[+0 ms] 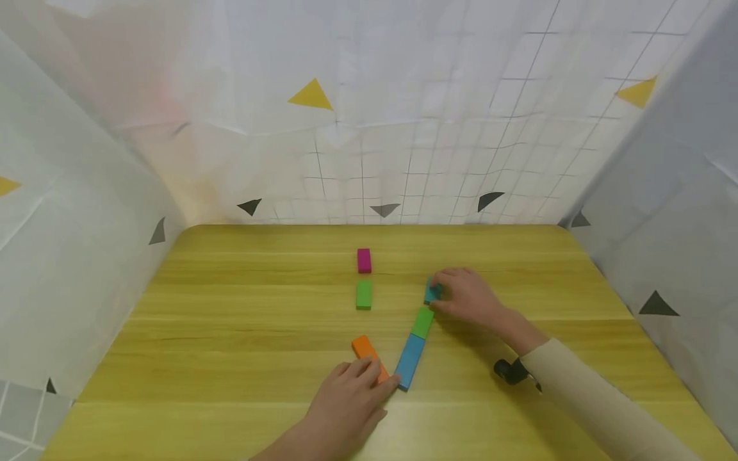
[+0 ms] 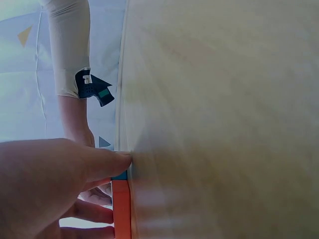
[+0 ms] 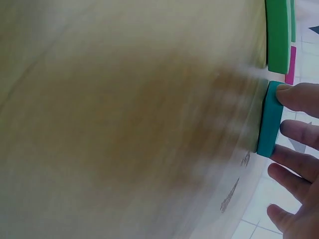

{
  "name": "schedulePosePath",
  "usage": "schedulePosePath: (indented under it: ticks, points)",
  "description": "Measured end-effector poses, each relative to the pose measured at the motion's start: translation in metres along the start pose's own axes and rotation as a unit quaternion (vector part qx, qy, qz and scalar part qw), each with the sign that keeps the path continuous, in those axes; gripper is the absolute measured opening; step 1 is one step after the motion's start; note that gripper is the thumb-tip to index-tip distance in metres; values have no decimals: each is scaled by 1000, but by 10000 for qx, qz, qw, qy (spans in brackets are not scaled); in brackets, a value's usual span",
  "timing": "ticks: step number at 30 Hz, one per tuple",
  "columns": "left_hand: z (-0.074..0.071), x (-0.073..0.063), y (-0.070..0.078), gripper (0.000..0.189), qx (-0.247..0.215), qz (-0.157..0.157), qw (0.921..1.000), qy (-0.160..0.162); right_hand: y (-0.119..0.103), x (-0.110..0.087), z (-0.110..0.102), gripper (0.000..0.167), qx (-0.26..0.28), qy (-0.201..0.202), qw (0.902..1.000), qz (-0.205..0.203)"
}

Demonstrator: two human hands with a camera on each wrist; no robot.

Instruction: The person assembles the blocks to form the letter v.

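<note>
My right hand (image 1: 466,296) pinches a teal block (image 3: 270,119) between thumb and fingers, low at the tabletop. Just below it in the head view lies a green block (image 1: 423,323), its lower end meeting a long blue block (image 1: 410,362) in a slanting line. The fingers of my left hand (image 1: 348,400) rest on an orange block (image 1: 363,347), covering its near part. One fingertip of that hand reaches the near end of the blue block. In the left wrist view the orange block (image 2: 121,209) stands close beside a sliver of blue.
Beyond the left hand, a second green block (image 1: 364,295) and a magenta block (image 1: 364,260) lie in a column on the wooden table (image 1: 230,358). White patterned sheets (image 1: 369,160) enclose the back and sides. A black device (image 1: 510,371) is at the right wrist.
</note>
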State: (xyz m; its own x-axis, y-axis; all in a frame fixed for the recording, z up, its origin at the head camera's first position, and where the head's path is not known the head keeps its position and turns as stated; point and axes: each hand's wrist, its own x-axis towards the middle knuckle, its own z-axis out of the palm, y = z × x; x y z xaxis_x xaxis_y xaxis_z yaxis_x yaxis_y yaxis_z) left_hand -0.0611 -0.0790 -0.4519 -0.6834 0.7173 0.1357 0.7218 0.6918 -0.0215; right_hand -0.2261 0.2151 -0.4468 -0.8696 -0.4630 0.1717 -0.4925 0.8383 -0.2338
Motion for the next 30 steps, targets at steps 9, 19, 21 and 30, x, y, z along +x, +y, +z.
schedulePosePath:
  ticks: [9, 19, 21, 30]
  points:
    - [-1, 1, 0, 52, 48, 27, 10000, -44, 1, -3, 5, 31, 135, 108, 9998, 34]
    - [-2, 1, 0, 51, 91, 36, 10000, 4, -1, -6, 9, 24, 405, 368, 9985, 27]
    - [-2, 1, 1, 51, 84, 37, 10000, 29, -2, -7, 9, 23, 397, 371, 9985, 48]
    - [-1, 1, 1, 51, 85, 7, 10000, 31, -6, -10, 11, 21, 328, 529, 9980, 82]
